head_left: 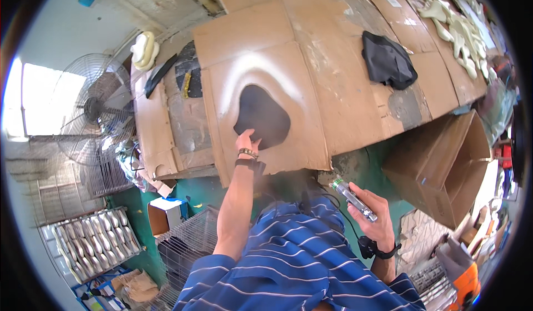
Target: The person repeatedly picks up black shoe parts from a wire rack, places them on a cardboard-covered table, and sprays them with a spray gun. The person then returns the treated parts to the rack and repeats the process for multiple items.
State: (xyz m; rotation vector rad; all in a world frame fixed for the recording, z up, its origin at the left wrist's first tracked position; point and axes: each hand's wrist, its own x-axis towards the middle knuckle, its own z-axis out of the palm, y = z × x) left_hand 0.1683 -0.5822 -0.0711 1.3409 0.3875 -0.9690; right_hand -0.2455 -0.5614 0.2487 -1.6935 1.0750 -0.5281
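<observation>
A black rounded sheet piece (264,114), its material unclear, lies flat on a square of cardboard (305,144) on the table. A hazy white band of spray (261,64) arches around its far side. My left hand (246,142) reaches to the piece's near left edge, its thumb and fingers closed on that edge. In my right hand (373,211), held off the table's front edge to the right, is a slim silvery spray can (355,201) with a green top. My fingers wrap around it, and its top points up and left.
A black cloth-like bundle (388,61) and cream moulded pieces (455,25) lie on the table's right side. Below it stands an open cardboard box (427,167). A caged fan (91,108) and a rack of pale pieces (91,241) stand left, near a wire mesh (191,250).
</observation>
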